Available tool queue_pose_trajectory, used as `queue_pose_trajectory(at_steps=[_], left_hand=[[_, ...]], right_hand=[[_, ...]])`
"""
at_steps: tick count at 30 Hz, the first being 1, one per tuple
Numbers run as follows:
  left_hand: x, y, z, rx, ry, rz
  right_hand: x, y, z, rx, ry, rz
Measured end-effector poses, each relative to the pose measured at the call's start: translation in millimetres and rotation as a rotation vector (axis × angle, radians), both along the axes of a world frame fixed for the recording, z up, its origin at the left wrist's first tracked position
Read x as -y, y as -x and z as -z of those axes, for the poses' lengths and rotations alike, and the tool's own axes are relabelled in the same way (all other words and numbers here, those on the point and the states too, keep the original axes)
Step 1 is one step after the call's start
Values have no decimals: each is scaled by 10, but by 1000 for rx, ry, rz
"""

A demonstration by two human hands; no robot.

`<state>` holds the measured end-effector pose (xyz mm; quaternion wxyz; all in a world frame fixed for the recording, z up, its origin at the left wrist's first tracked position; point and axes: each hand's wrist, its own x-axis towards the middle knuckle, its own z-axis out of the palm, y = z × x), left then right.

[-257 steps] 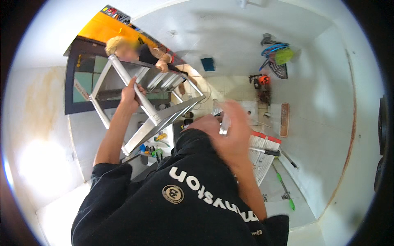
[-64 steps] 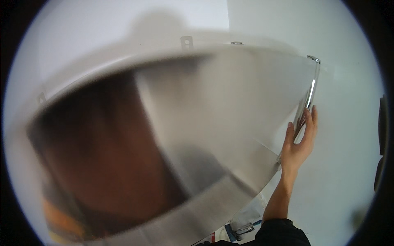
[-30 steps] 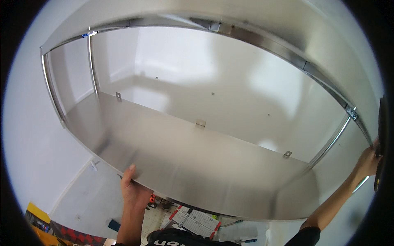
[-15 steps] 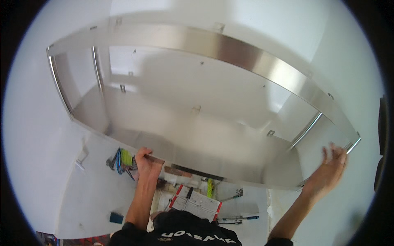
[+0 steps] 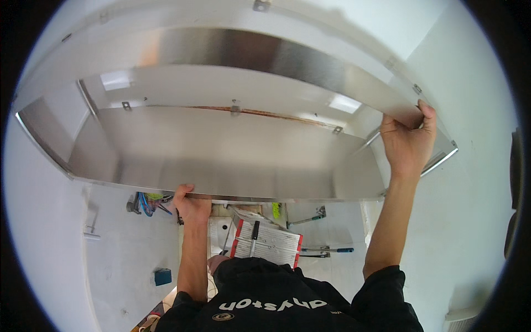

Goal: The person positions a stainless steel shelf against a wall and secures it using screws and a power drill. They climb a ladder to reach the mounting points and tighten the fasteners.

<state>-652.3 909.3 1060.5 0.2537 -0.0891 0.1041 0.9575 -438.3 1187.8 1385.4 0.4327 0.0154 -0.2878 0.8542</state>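
A wide, brushed stainless-steel shelf unit (image 5: 232, 149), with chrome bars at both ends, spans the view in front of me, raised against white walls. My left hand (image 5: 193, 211) is closed on its lower near edge, left of the middle, with the thumb over the top. My right hand (image 5: 410, 141) grips the right part of the upper steel band (image 5: 249, 50), its fingers partly hidden. Small metal brackets, one of them (image 5: 235, 110) near the middle, show along the unit. Behind it, a reddish-brown line (image 5: 210, 108) crosses the back.
Below the unit sits a white ridged panel with red edges (image 5: 276, 240), a black-handled tool (image 5: 255, 231) on it. Tangled cables (image 5: 146, 205) and a dark teal block (image 5: 162, 276) are at the left. Slim bars with blue ends (image 5: 332, 250) lie right of the panel.
My right hand has gone from open near the unit's right end to gripping the upper band. The unit has shifted left and tilted, and my left hand moved slightly up and left with it.
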Motion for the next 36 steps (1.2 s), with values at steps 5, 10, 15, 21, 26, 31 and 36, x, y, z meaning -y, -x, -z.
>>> queue_pose_trajectory(at_steps=[5, 10, 15, 21, 26, 31, 36], left_hand=[[-102, 34, 364, 70, 39, -9], [-353, 299, 633, 108, 75, -15], [-628, 500, 689, 173, 154, -16], [-907, 719, 854, 229, 196, -36], [-936, 830, 915, 229, 165, -33], [-1017, 855, 987, 195, 156, -8], [-1046, 884, 912, 268, 261, -61]], right_hand=[[100, 318, 298, 63, 98, 58], [-22, 500, 547, 54, 147, 36], [-393, 709, 780, 83, 140, 30], [-757, 859, 1024, 87, 145, -72], [-779, 863, 1143, 64, 167, -79], [-925, 789, 1219, 41, 192, -122], [-906, 819, 1261, 55, 185, -101]])
